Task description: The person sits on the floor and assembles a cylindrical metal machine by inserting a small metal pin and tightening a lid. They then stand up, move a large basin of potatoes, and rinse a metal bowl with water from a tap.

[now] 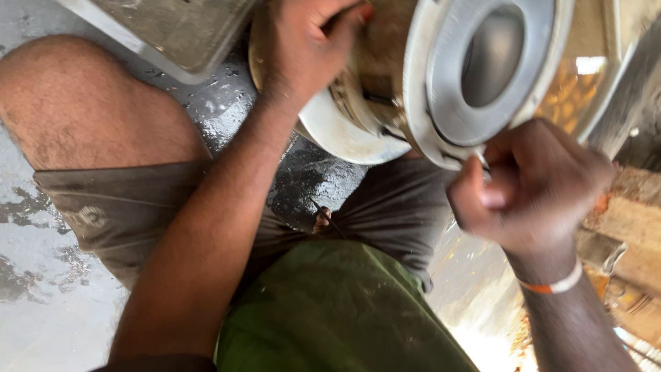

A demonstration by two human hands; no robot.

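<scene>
We've got one big round metal housing (482, 76) in front of us, looks like a pump or motor casing with a wide flange and a round opening in the middle. It sits up off the wet concrete floor (41, 303), right over our knees, toward the far right side of the floor patch we can see.

Left hand (310, 41) is curled over the back rim of the casing, fingers wrapped and pressed onto the dirty edge. Right hand (537, 186) is balled into a tight fist at the near edge of the flange, fingers squeezed together around something thin; it's blurred, so we can't tell what exactly it's pinching, maybe a small tool or a bolt.

Handling guess: this thing reads as heavy and totally rigid, cast or machined metal, no give at all. The floor is wet and the casing looks greasy on the back, so we'd expect it to be slippery. Best grab points in our view are the thick flange rim and the back lip where the left hand already is, not the smooth inner bore.

Count:
- one round casing
- one flat metal box or tray (172, 34) at the far left edge of the floor
- one orange and white wristband (551, 284) on the right wrist
- some wooden blocks (630, 227) at the right, number unclear
</scene>
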